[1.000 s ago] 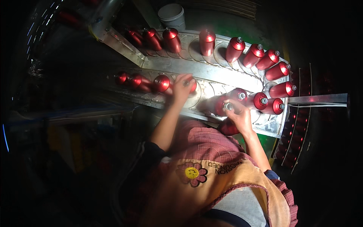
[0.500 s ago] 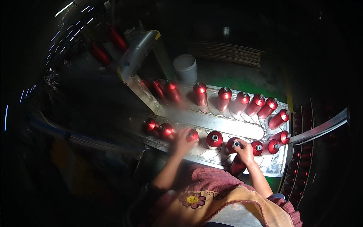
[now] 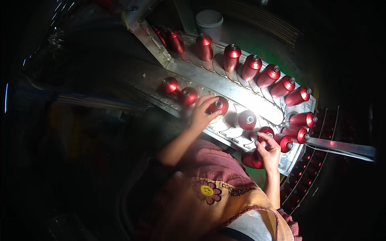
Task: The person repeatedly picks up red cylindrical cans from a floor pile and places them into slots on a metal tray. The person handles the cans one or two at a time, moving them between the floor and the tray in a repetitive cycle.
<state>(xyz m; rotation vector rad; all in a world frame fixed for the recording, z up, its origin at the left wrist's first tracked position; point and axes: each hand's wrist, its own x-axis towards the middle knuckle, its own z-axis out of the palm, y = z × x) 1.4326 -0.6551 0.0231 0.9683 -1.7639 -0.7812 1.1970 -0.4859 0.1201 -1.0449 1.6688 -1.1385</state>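
Note:
My left hand [image 3: 203, 113] reaches over the near row of a metal conveyor [image 3: 197, 74]. Its fingers and thumb curve round the shoulder of a glossy red bottle [image 3: 219, 105] with an open, pale neck. To the right stands another red bottle [image 3: 247, 119], untouched. My right hand [image 3: 270, 152] has thumb and forefinger close together in front of a red bottle [image 3: 265, 131], partly hiding it. Below those fingers a tilted red bottle [image 3: 251, 159] juts past the conveyor's near edge. Its end disappears behind my right hand, which seems to hold it; the grip is partly hidden.
More red bottles [image 3: 251, 67] line the conveyor's far side and curve round its right end. A metal frame [image 3: 148, 42] spans the left part. Behind stands a white bucket [image 3: 209, 22]. A metal rail [image 3: 341, 148] extends rightward, beside racks of dark red bottles [image 3: 307, 172].
The view has shifted, so the conveyor sits higher and more slanted. My left fingers now reach further round the bottle. My right fingers have come away from the bottle neck they were touching.

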